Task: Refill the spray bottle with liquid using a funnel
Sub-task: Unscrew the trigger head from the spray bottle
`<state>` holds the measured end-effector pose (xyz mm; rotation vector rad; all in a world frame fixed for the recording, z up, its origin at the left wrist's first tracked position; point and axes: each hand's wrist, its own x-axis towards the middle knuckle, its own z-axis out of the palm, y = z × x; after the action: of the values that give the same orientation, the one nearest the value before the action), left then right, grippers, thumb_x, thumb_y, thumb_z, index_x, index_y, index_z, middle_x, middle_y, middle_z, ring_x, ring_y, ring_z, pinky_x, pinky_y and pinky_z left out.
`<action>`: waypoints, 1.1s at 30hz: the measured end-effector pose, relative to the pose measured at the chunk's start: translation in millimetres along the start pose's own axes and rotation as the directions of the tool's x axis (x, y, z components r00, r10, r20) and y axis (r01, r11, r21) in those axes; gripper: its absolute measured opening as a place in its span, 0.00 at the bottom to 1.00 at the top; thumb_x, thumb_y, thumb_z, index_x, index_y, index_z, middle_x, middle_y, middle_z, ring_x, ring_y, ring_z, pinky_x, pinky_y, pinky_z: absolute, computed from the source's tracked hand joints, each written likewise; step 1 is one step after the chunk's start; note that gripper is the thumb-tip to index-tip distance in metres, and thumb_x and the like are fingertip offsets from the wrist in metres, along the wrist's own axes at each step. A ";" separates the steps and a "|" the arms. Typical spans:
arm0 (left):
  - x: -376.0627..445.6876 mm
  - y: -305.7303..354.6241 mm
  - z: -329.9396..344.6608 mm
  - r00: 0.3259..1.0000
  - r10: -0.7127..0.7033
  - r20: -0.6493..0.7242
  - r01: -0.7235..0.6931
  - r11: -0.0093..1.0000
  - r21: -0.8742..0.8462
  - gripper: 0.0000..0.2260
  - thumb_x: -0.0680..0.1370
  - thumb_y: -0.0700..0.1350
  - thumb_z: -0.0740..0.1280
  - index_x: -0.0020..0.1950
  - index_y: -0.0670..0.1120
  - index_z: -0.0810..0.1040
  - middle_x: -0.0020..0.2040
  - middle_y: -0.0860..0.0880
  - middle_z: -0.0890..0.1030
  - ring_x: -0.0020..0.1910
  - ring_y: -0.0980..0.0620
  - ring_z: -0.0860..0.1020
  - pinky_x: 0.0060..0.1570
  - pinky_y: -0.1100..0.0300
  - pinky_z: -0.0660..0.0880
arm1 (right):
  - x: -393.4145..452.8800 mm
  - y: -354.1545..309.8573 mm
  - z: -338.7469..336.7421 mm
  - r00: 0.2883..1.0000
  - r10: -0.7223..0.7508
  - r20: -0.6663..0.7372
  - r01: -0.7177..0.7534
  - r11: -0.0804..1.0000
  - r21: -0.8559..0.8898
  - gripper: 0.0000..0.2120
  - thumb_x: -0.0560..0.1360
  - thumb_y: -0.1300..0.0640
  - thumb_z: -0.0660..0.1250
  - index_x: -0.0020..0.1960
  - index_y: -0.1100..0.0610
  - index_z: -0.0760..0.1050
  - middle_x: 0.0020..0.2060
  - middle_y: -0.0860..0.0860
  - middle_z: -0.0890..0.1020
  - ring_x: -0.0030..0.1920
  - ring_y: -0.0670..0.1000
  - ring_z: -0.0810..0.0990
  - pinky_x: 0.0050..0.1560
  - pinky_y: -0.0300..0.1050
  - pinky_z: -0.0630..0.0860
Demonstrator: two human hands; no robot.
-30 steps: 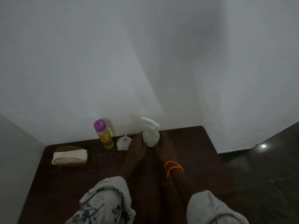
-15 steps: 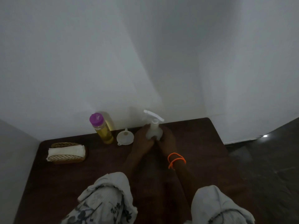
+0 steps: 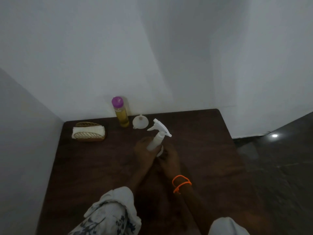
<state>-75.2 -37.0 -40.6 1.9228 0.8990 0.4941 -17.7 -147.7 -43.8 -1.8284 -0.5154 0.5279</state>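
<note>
A white spray bottle [image 3: 157, 137] with a trigger head is held over the middle of the dark wooden table [image 3: 101, 167], tilted with its head up and to the right. My left hand [image 3: 144, 152] wraps its body from the left. My right hand [image 3: 169, 157], with orange bands on the wrist, holds its lower end, which is mostly hidden. A white funnel [image 3: 140, 122] lies at the back of the table. Left of it stands a clear bottle of yellow liquid [image 3: 121, 114] with a purple cap.
A wicker holder with folded white cloth [image 3: 89, 132] sits at the table's back left. White walls close off the back and left side. The table's right edge drops to a dark floor [image 3: 279, 167].
Both hands closed on the spray bottle at the back of the table and brought it nearer to me, tilting it. The view also shifted, so the other items appear further left.
</note>
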 end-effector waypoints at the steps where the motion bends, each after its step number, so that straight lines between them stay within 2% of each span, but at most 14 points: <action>1: -6.5 -0.7 -8.1 1.000 -0.019 0.001 0.019 1.000 -0.012 0.18 0.69 0.48 0.80 0.56 0.47 0.83 0.55 0.52 0.84 0.55 0.54 0.82 0.57 0.56 0.78 | -7.5 -4.7 -2.3 0.999 0.034 0.032 -0.034 0.999 -0.016 0.20 0.71 0.54 0.76 0.62 0.44 0.77 0.57 0.44 0.82 0.58 0.42 0.81 0.57 0.43 0.80; 3: -15.9 -2.4 -23.7 0.998 -0.069 -0.002 0.069 0.997 -0.031 0.20 0.67 0.47 0.82 0.56 0.47 0.83 0.55 0.52 0.84 0.54 0.55 0.82 0.57 0.58 0.78 | -12.4 -10.8 -11.2 0.994 0.068 0.085 -0.061 0.996 -0.071 0.18 0.73 0.58 0.74 0.61 0.47 0.79 0.55 0.44 0.83 0.54 0.40 0.82 0.56 0.42 0.80; 5: -21.7 -9.9 -38.7 0.993 -0.121 0.016 0.121 0.992 -0.027 0.22 0.66 0.48 0.83 0.57 0.48 0.83 0.55 0.52 0.84 0.54 0.56 0.82 0.58 0.57 0.78 | -7.4 -20.7 -23.8 0.995 0.074 0.066 -0.065 0.990 -0.128 0.14 0.75 0.63 0.71 0.59 0.53 0.82 0.51 0.46 0.85 0.51 0.40 0.82 0.56 0.44 0.80; 7: -25.8 -18.0 -50.8 0.987 -0.150 0.057 0.149 0.989 0.017 0.24 0.65 0.50 0.83 0.58 0.49 0.83 0.56 0.53 0.84 0.56 0.56 0.81 0.59 0.56 0.78 | 2.6 -37.6 -36.8 0.993 0.091 0.076 -0.086 0.994 -0.071 0.14 0.76 0.67 0.68 0.58 0.55 0.81 0.51 0.47 0.84 0.52 0.44 0.83 0.55 0.44 0.81; 9: -27.8 -22.6 -58.2 0.982 -0.162 0.094 0.158 0.986 0.050 0.25 0.65 0.50 0.83 0.59 0.48 0.82 0.57 0.54 0.83 0.56 0.56 0.80 0.57 0.64 0.75 | 13.0 -58.2 -45.8 0.973 0.091 0.214 -0.093 0.996 -0.004 0.16 0.76 0.69 0.68 0.61 0.55 0.79 0.53 0.48 0.84 0.55 0.49 0.83 0.52 0.42 0.82; 12: -32.0 -24.3 -66.4 0.983 -0.145 0.113 0.141 0.989 0.044 0.25 0.65 0.49 0.83 0.60 0.46 0.83 0.56 0.53 0.82 0.54 0.59 0.79 0.49 0.78 0.69 | 25.8 -77.5 -42.3 0.906 0.050 0.420 0.016 0.988 -0.153 0.15 0.72 0.61 0.75 0.58 0.54 0.81 0.50 0.48 0.85 0.52 0.46 0.84 0.54 0.43 0.82; 14: -32.6 -24.7 -69.6 0.985 -0.121 0.127 0.115 0.992 0.050 0.26 0.65 0.48 0.84 0.60 0.45 0.83 0.57 0.51 0.83 0.54 0.58 0.79 0.48 0.80 0.68 | 32.3 -82.2 -34.8 0.903 0.079 0.421 0.043 0.961 -0.272 0.15 0.67 0.49 0.79 0.51 0.52 0.84 0.44 0.49 0.87 0.46 0.48 0.85 0.51 0.48 0.83; 17: -31.4 -23.6 -76.3 0.986 -0.068 0.154 0.054 0.994 0.094 0.27 0.65 0.49 0.83 0.61 0.43 0.82 0.58 0.49 0.83 0.55 0.58 0.77 0.55 0.71 0.71 | 37.3 -89.9 -22.8 0.911 0.120 0.394 0.042 0.925 -0.378 0.17 0.64 0.46 0.81 0.47 0.54 0.85 0.41 0.51 0.87 0.43 0.49 0.86 0.48 0.52 0.84; 19: -31.7 -22.1 -79.9 0.991 -0.023 0.132 0.010 0.995 0.099 0.28 0.65 0.50 0.83 0.61 0.43 0.82 0.59 0.48 0.83 0.56 0.55 0.79 0.59 0.57 0.77 | 39.3 -97.7 -17.5 0.914 0.132 0.384 0.034 0.917 -0.397 0.16 0.63 0.51 0.82 0.47 0.58 0.85 0.40 0.51 0.87 0.42 0.49 0.86 0.46 0.48 0.84; 21: -32.8 -23.3 -81.5 0.995 0.022 0.095 -0.032 0.995 0.099 0.28 0.66 0.52 0.82 0.62 0.44 0.82 0.59 0.47 0.84 0.57 0.52 0.81 0.59 0.49 0.79 | 42.0 -105.8 -13.3 0.920 0.126 0.370 0.044 0.907 -0.419 0.16 0.63 0.54 0.83 0.46 0.59 0.85 0.40 0.52 0.87 0.41 0.48 0.86 0.42 0.42 0.82; 25: -32.8 -15.0 -81.5 0.992 0.013 0.128 -0.032 0.988 0.148 0.31 0.69 0.59 0.79 0.68 0.48 0.79 0.62 0.54 0.80 0.61 0.55 0.77 0.62 0.59 0.72 | 48.7 -117.0 -7.9 0.921 0.124 0.370 0.046 0.906 -0.420 0.14 0.62 0.55 0.83 0.44 0.59 0.86 0.39 0.51 0.87 0.41 0.47 0.86 0.43 0.41 0.82; 29: -25.6 -13.1 -84.4 0.971 -0.043 0.235 0.019 0.994 0.105 0.31 0.71 0.57 0.78 0.70 0.48 0.77 0.65 0.51 0.80 0.63 0.53 0.77 0.63 0.59 0.72 | 53.3 -128.6 -7.9 0.858 0.078 0.507 0.209 0.850 -0.483 0.13 0.62 0.55 0.83 0.44 0.57 0.86 0.39 0.50 0.87 0.40 0.46 0.85 0.41 0.38 0.80; 31: -23.1 -17.1 -87.2 0.959 -0.033 0.283 0.003 0.995 0.103 0.28 0.70 0.54 0.80 0.66 0.44 0.80 0.59 0.50 0.81 0.58 0.53 0.79 0.58 0.58 0.74 | 55.1 -132.5 -11.6 0.796 0.046 0.603 0.334 0.798 -0.501 0.13 0.63 0.58 0.82 0.46 0.58 0.86 0.41 0.51 0.87 0.43 0.48 0.85 0.44 0.42 0.81; 33: -22.5 -22.9 -87.8 0.960 -0.026 0.278 -0.008 0.993 0.121 0.22 0.69 0.54 0.81 0.55 0.41 0.83 0.48 0.48 0.84 0.46 0.54 0.82 0.46 0.61 0.75 | 55.1 -134.0 -15.1 0.744 0.029 0.667 0.414 0.764 -0.495 0.13 0.63 0.60 0.82 0.47 0.59 0.86 0.42 0.51 0.87 0.44 0.49 0.85 0.46 0.45 0.82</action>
<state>-156.1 3.6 -16.9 2.0345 0.7663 0.1577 23.5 -87.4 82.3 -2.1350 -1.5129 0.9224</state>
